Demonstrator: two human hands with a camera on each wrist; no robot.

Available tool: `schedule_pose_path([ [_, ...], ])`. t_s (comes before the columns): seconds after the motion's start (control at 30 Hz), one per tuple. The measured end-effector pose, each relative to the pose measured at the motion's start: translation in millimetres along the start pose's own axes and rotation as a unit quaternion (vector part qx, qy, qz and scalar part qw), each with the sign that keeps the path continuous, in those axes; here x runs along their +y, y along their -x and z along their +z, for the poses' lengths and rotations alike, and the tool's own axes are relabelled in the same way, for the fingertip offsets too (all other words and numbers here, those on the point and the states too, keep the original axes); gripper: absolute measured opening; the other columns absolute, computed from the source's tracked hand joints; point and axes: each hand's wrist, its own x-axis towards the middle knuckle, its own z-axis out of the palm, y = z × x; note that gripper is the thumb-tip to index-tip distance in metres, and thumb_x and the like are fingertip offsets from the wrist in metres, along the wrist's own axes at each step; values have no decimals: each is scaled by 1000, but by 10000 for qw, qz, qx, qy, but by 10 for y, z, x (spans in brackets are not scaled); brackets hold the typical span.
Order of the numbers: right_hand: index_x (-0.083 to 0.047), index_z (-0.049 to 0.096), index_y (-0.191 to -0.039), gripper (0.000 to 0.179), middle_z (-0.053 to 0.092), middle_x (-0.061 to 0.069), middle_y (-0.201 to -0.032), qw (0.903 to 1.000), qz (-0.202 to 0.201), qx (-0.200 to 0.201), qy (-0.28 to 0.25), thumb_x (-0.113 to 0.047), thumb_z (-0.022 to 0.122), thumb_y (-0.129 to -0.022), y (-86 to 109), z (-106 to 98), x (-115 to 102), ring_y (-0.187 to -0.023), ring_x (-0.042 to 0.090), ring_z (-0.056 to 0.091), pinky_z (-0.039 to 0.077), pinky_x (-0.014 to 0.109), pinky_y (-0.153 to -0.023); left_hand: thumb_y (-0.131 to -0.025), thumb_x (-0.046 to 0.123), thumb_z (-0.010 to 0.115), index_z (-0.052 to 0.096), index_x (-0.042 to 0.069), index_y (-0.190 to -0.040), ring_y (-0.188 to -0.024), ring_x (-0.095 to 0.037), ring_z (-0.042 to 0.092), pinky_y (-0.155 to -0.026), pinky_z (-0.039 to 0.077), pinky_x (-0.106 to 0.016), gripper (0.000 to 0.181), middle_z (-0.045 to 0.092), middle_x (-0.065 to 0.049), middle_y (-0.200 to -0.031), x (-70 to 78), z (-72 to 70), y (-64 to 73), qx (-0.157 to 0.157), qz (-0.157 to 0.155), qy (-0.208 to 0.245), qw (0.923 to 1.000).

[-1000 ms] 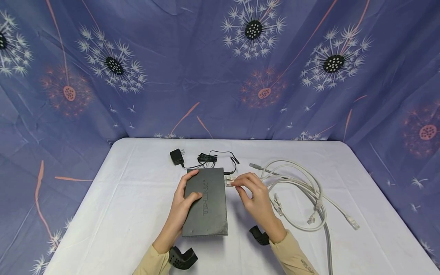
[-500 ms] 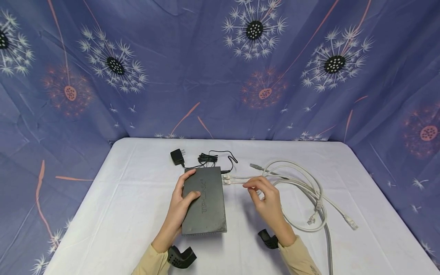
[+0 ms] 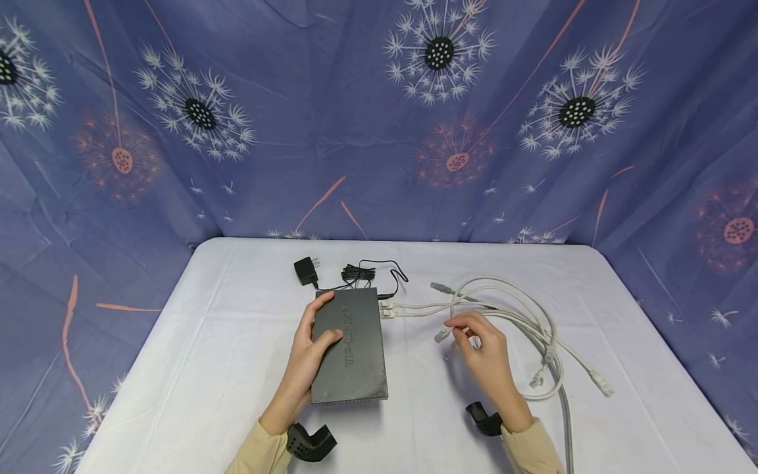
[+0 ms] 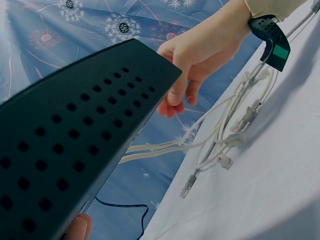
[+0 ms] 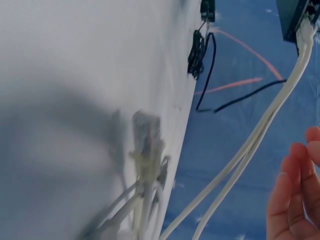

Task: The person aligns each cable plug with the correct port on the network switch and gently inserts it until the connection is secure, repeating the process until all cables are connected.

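A dark grey TP-LINK network switch point(image 3: 364, 368) is held up in my left hand point(image 3: 303, 352), thumb across the top and fingers round the left side. Two white network plugs point(image 3: 387, 309) sit in its right side, with white cables trailing off to the right. My right hand point(image 3: 487, 349) hovers over the cables, thumb and fingertips drawn loosely together. Both wrist views show nothing between those fingers point(image 5: 292, 200). A loose clear network plug point(image 3: 441, 336) shows just left of the fingertips in the head view; in the right wrist view the plug point(image 5: 146, 142) is well apart from them.
A coil of white and grey network cables point(image 3: 551, 316) with several loose plugs lies on the right of the white table point(image 3: 195, 368). Behind the switch are a black power adapter point(image 3: 305, 270) and its bundled cord point(image 3: 358, 272). A patterned curtain point(image 3: 326, 118) hangs behind.
My right hand has let go of the plug at the switch and moved right, towards me. The switch has shifted slightly left in my left hand. A loose plug has moved left.
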Motion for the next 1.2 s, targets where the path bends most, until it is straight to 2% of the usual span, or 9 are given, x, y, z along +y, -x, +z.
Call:
schedule_pose_path([
  [0.2, -4, 71, -87, 28, 66, 2, -86, 9993, 311, -84, 197, 20, 66, -74, 115, -81, 175, -71, 12, 58, 41, 14, -65, -87, 2, 55, 41, 22, -144, -129, -22, 33, -97, 26, -48, 62, 30, 2, -148, 1, -8, -2, 14, -27, 23, 10000],
  [0.63, -6, 71, -92, 25, 66, 2, -90, 9908, 1105, -470, 627, 14, 67, -77, 312, -205, 377, -70, 9, 59, 43, 13, -63, -86, 0, 55, 41, 21, -144, -125, -22, 35, -97, 27, -46, 63, 32, 0, -146, -13, -12, -3, 52, -33, 58, 10000],
  [0.97, -5, 70, -96, 30, 67, 4, -93, 9871, 1306, -792, 477, 16, 67, -76, 356, -187, 398, -71, 12, 61, 49, 25, -61, -87, 1, 54, 41, 26, -143, -125, -23, 36, -95, 29, -45, 63, 32, -1, -147, -17, -17, 7, 17, -76, 25, 10000],
  [1.2, -5, 70, -101, 30, 67, 6, -98, 9808, 1551, -1118, 382, 15, 66, -78, 358, -165, 424, -71, 11, 61, 50, 27, -61, -86, 1, 54, 42, 27, -142, -127, -23, 33, -98, 26, -47, 63, 31, 0, -147, -27, -14, 4, 55, -78, -37, 9999],
])
